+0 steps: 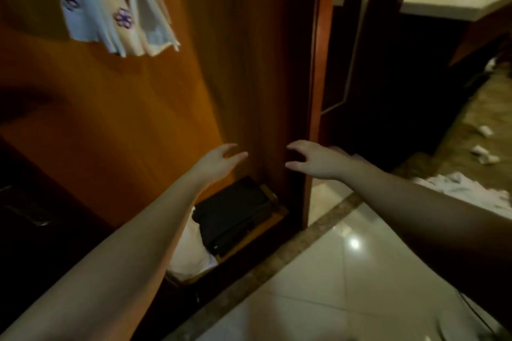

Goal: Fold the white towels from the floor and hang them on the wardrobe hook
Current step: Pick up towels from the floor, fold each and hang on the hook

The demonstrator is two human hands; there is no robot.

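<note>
Now both my hands, left (219, 159) and right (314, 159), hang loose-fingered and hold nothing; the towels (468, 191) lie on the floor (318, 279) behind my right arm, nearer that grip.

Your left hand (219, 162) and right hand (318, 159) are bare; both forearms are sleeveless; no rings or watch visible.
</note>
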